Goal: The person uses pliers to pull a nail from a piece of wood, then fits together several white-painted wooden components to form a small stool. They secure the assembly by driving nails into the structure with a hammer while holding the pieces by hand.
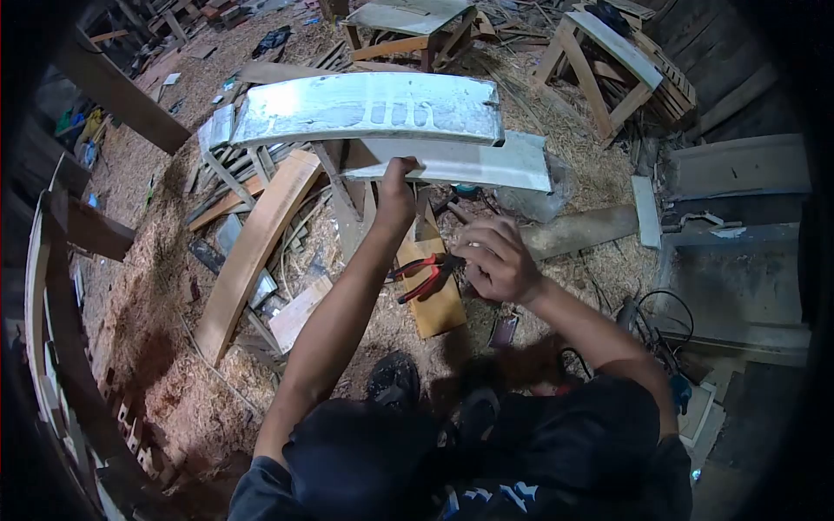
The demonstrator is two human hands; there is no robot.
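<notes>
My left hand [397,193] is at the near edge of a flat white-faced board [486,163], its thumb over the edge and its other fingers hidden. Just beyond it lies a curved wooden piece [365,108] with a whitish, streaked face, above the flat board. My right hand [497,259] is closed round the head end of pliers [426,280]. Their red and black handles point left, spread apart, and my fingers partly cover the jaws. Below the pliers is a yellowish wooden block [437,308].
A long curved plank [259,256] leans at the left. Wood shavings [148,347] and offcuts cover the floor. Two wooden stands, one low table [408,19] and one trestle [608,65], stand at the back. Cables [665,317] lie at the right, beside a grey panel [734,278].
</notes>
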